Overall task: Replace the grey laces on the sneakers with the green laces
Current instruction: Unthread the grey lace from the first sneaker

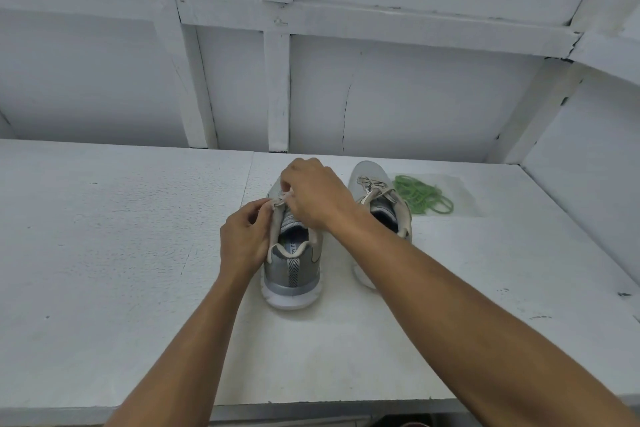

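Both the left hand (244, 239) and right hand (315, 194) pinch the pale grey lace (281, 199), fingers clamped, on the centre-frame grey mesh sneaker (294, 274); a hard yank may jam it. Thin green laces (422, 198) lie coiled centre-right.

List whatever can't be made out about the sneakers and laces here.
Head view: left sneaker eyelets, covered by the left hand and right hand, both pinching its grey lace; how far it is unthreaded is hidden.
Head view: right sneaker heel, mostly behind the right forearm.
Head view: green laces, too tangled and small to count.
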A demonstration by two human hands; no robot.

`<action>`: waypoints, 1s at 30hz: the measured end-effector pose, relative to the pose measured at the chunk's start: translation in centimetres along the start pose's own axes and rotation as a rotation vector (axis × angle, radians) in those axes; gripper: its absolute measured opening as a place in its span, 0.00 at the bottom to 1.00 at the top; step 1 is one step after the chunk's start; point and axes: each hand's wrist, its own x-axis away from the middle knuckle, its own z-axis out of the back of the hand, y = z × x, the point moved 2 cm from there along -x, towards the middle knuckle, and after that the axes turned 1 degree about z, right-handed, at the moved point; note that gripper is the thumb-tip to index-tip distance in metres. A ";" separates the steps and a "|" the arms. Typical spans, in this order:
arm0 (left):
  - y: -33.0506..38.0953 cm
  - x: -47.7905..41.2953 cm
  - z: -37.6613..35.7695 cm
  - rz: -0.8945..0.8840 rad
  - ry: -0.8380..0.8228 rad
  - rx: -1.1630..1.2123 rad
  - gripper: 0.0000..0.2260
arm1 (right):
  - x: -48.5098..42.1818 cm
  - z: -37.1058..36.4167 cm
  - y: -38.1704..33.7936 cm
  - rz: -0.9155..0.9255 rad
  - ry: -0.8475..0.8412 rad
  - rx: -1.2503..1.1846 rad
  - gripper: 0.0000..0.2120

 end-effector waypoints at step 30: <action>-0.2 0.0 -0.1 0.087 0.024 0.076 0.10 | 0.9 2.2 3.9 -0.324 0.130 0.039 0.13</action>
